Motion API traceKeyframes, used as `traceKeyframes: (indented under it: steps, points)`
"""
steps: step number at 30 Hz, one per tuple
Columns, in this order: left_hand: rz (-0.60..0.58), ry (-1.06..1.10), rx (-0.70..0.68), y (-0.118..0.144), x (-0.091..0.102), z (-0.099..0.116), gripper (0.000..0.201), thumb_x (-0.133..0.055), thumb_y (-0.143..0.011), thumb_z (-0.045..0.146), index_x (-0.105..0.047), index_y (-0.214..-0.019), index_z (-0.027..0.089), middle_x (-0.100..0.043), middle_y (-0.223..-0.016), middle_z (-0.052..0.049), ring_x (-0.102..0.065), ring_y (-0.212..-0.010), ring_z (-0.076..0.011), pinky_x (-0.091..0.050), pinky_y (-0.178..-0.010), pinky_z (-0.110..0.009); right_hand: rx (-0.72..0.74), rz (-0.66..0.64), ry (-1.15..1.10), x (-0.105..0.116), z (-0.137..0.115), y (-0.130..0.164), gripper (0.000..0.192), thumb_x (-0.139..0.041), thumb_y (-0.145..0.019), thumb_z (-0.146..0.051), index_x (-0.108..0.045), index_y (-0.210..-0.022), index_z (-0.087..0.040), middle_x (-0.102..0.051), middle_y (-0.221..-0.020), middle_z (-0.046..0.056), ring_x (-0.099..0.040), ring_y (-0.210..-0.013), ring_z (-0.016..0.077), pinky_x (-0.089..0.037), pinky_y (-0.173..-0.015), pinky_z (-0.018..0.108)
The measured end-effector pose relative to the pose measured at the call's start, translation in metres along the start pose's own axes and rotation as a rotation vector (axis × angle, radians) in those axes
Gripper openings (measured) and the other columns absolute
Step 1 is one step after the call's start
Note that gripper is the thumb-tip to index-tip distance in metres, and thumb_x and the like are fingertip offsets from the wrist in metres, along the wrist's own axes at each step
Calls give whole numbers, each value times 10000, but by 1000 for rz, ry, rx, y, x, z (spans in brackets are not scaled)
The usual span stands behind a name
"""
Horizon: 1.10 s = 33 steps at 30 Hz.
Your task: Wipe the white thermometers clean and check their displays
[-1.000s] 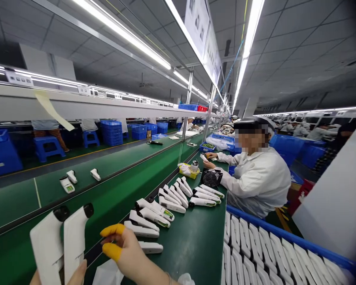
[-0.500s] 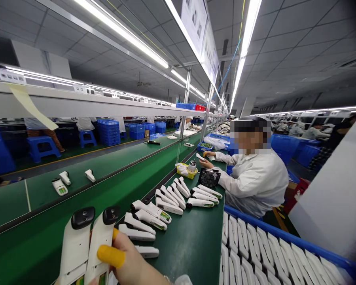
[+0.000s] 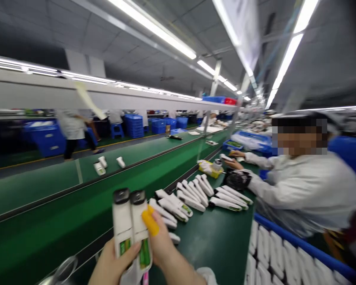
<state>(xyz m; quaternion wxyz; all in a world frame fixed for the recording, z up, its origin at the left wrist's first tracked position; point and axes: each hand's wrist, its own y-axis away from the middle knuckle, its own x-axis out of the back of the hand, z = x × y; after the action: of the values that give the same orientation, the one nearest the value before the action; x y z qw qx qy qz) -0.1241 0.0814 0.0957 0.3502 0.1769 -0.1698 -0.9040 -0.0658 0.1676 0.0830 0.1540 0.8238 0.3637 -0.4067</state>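
Fingers (image 3: 150, 221) around two white thermometers (image 3: 132, 229)

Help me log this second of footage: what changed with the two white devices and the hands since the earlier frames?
The two white devices were turned from backs showing to green-lit screens facing the camera, and brought to the middle. The right hand, open beside them a second ago, now grips them with the left hand. The camera swung right. The rows of devices on the green bench stayed put, and the seated co-worker kept working.

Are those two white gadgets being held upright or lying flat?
Upright: the two white handheld devices stand side by side, black heads up, gripped by left hand and right hand.
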Motion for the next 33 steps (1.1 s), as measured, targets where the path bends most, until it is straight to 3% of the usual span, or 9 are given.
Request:
traceKeyframes:
  steps: [3,6,9,13,18,27,33]
  points:
    - [-170,90,-104,6,-2,2,541,-707,-692,292,-509,-1164,119,-687,-990,-106,-637,-903,-263,-504,-791,-376,-47,10,14,-1,-5,3,358,-722,-663,-425,-635,-935,-209,-692,-799,14,-657,-753,203,-507,-744,342]
    - [-239,140,-205,5,-1,0,459,-648,-758,277,-520,-1172,125,-668,-1051,-115,-620,-955,-246,-483,-838,-374,-79,16,12,1,-8,3,304,-715,-682,-393,-632,-919,-220,-696,-737,1,-664,-722,208,-522,-716,349]
    - [-236,179,-244,4,0,-3,396,-565,-819,332,-541,-1162,136,-655,-1086,-114,-602,-999,-241,-470,-856,-366,-58,80,32,2,-9,4,252,-716,-691,-358,-640,-890,-224,-701,-724,-12,-668,-688,188,-532,-698,322]
    - [-269,209,-266,2,-1,-5,421,-505,-839,404,-562,-1154,130,-667,-1046,-126,-608,-982,-259,-478,-833,-377,-24,123,100,1,-11,7,366,-713,-694,-341,-626,-1026,-215,-716,-765,2,-675,-732,209,-539,-705,329]
    - [-258,218,-276,2,-2,-7,488,-399,-857,491,-586,-1138,138,-659,-1067,-129,-597,-996,-273,-467,-846,-394,-21,134,24,-4,-15,6,393,-692,-713,-364,-615,-1080,-248,-723,-877,5,-680,-744,221,-553,-689,349]
    - [-291,139,-341,3,0,-7,445,-375,-883,456,-565,-1171,176,-631,-1134,-106,-561,-1059,-246,-420,-905,-362,39,87,60,-7,-16,8,382,-675,-730,-348,-611,-1090,-234,-725,-859,19,-681,-791,234,-531,-778,384]
    - [-265,25,-439,7,-3,-2,380,-414,-887,398,-540,-1202,227,-622,-1138,-51,-554,-1028,-199,-406,-906,-313,59,136,23,-2,-14,6,281,-668,-743,-350,-639,-998,-236,-719,-905,0,-668,-862,220,-515,-820,373]
